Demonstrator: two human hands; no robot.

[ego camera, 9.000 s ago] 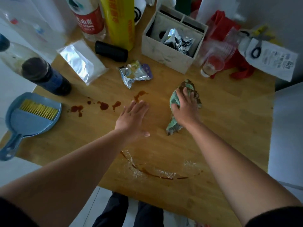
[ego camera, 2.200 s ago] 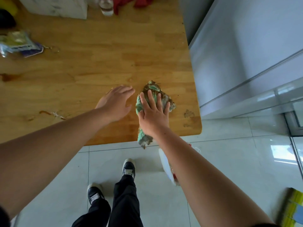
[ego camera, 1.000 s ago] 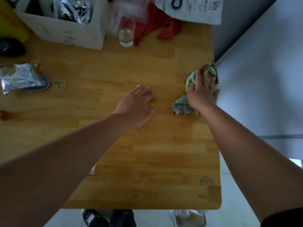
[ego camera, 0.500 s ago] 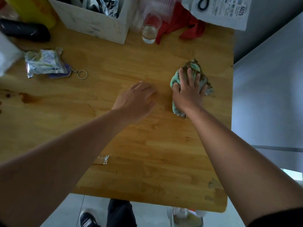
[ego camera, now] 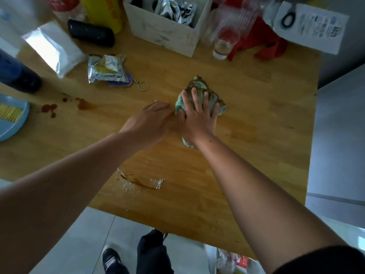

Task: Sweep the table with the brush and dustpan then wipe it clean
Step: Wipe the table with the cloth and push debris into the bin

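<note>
My right hand (ego camera: 198, 117) presses flat on a stained green cloth (ego camera: 199, 86) in the middle of the wooden table (ego camera: 256, 135). Its fingers are spread over the cloth. My left hand (ego camera: 150, 120) lies palm down on the wood just left of it, touching the right hand's side and holding nothing. A blue dustpan (ego camera: 11, 123) with a yellow-bristled brush (ego camera: 9, 112) in it sits at the left edge. Brown spill spots (ego camera: 65, 104) stain the wood left of my hands. A brown streak with white crumbs (ego camera: 140, 182) lies nearer the front edge.
At the back stand a white box (ego camera: 167, 30) with foil packets, a glass (ego camera: 223, 44), a red cloth (ego camera: 262, 44), bottles and a black cylinder (ego camera: 90, 35). A snack packet (ego camera: 106, 68), a key ring (ego camera: 143, 86) and a white pouch (ego camera: 53, 48) lie left of centre. The table's right edge borders a grey cabinet (ego camera: 339, 135).
My right hand has slid the cloth leftward from the table's right edge toward the middle, next to my left hand. The view has swung left, showing the spill and dustpan again.
</note>
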